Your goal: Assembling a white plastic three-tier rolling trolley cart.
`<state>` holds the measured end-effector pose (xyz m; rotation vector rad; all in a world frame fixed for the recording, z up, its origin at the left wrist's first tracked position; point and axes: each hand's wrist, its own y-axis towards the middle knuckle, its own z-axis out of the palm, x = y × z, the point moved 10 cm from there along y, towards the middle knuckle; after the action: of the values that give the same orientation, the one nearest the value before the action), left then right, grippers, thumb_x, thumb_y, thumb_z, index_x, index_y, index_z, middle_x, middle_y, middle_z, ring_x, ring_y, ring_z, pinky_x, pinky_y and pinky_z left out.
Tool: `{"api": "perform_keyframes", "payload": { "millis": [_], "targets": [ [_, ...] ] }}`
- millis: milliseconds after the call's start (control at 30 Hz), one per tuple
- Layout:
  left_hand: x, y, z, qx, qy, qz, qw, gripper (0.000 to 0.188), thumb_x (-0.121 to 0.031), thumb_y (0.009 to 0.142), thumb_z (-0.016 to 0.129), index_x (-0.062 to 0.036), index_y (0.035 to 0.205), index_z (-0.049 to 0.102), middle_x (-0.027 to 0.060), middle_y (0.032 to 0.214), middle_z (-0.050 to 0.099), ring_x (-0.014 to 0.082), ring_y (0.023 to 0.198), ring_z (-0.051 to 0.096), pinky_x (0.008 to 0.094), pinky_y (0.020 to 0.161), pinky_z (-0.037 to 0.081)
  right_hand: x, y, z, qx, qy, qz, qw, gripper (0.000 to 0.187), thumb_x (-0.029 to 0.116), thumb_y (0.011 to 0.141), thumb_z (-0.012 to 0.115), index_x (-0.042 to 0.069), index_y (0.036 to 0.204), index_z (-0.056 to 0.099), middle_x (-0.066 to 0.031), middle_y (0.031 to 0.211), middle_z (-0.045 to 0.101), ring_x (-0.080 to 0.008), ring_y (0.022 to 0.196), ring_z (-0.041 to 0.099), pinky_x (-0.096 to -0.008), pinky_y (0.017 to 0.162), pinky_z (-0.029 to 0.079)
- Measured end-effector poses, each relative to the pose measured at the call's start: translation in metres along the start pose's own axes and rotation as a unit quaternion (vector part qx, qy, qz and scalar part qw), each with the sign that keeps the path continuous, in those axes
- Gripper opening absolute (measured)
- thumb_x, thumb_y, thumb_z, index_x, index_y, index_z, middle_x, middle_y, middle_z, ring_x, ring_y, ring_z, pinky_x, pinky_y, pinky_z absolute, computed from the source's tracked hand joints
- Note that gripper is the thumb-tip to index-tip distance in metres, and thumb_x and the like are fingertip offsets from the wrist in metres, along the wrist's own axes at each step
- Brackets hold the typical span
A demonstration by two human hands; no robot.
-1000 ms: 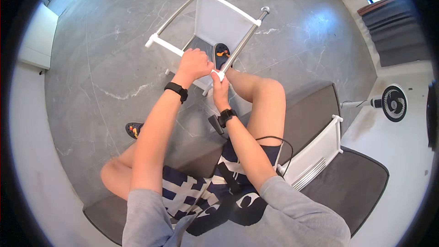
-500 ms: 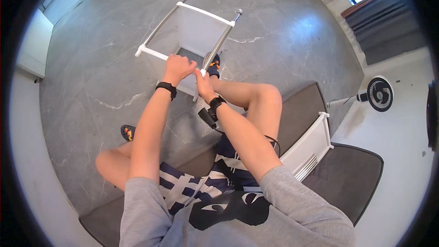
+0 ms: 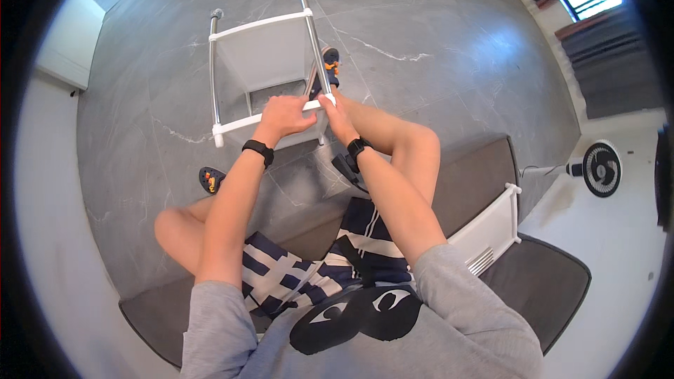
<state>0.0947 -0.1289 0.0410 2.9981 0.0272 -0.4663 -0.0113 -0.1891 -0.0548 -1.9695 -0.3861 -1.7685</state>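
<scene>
Between my knees stands a partly built shelf rack (image 3: 263, 52) with white panels and shiny metal tubes. Its two upper tubes run away from me and end in round feet. My left hand (image 3: 284, 116) is closed over the white edge bar nearest me, close to its right end. At the right corner of that bar, where a metal tube (image 3: 319, 60) meets a white joint, my right hand (image 3: 338, 116) is wrapped round the frame. Some fingers of both hands are hidden behind the bar. A black strap sits on each wrist, and a dark device hangs by the right one.
I sit on a brown padded bench (image 3: 477, 182). A loose white shelf panel (image 3: 491, 228) with slots lies on it at my right. Beyond stands a fan (image 3: 602, 168) by the wall. My feet in dark clogs (image 3: 211, 180) flank the rack on the grey tiled floor (image 3: 154, 168).
The rack has turned counterclockwise, its far end swinging left and its near left corner coming toward me. Both hands have stayed on the bar and moved slightly right with it.
</scene>
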Motion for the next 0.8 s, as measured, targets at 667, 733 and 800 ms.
{"api": "perform_keyframes", "payload": {
  "millis": [667,733,800],
  "targets": [
    [0.014,0.014,0.012,0.035,0.092,-0.067,0.993,0.052,-0.061,0.080,0.060,-0.0095,0.082,0.071,0.0158,0.069,0.067,0.0341,0.066,0.067,0.0436,0.060,0.053,-0.001,0.014,0.002,0.002,0.045,-0.008,0.999,0.050,0.044,0.093,0.055,-0.004,0.108,0.057,-0.0116,0.097,0.062,-0.0201,0.091,0.056,-0.0329,0.084,0.044],
    [0.021,0.013,0.014,0.045,0.100,-0.066,0.992,0.051,-0.059,0.080,0.061,-0.0094,0.079,0.071,0.0156,0.069,0.067,0.0338,0.066,0.067,0.0437,0.061,0.053,0.000,0.013,0.007,0.011,0.053,-0.007,0.999,0.050,0.044,0.093,0.055,-0.004,0.109,0.057,-0.0117,0.098,0.062,-0.0202,0.091,0.056,-0.0331,0.084,0.044],
    [0.023,0.011,0.015,0.051,0.107,-0.063,0.991,0.049,-0.058,0.079,0.062,-0.0094,0.077,0.071,0.0154,0.069,0.067,0.0335,0.065,0.067,0.0438,0.061,0.053,0.003,0.012,0.010,0.019,0.057,-0.008,0.998,0.050,0.044,0.093,0.056,-0.003,0.109,0.057,-0.0117,0.098,0.062,-0.0202,0.091,0.056,-0.0333,0.084,0.044]
  ]
}}
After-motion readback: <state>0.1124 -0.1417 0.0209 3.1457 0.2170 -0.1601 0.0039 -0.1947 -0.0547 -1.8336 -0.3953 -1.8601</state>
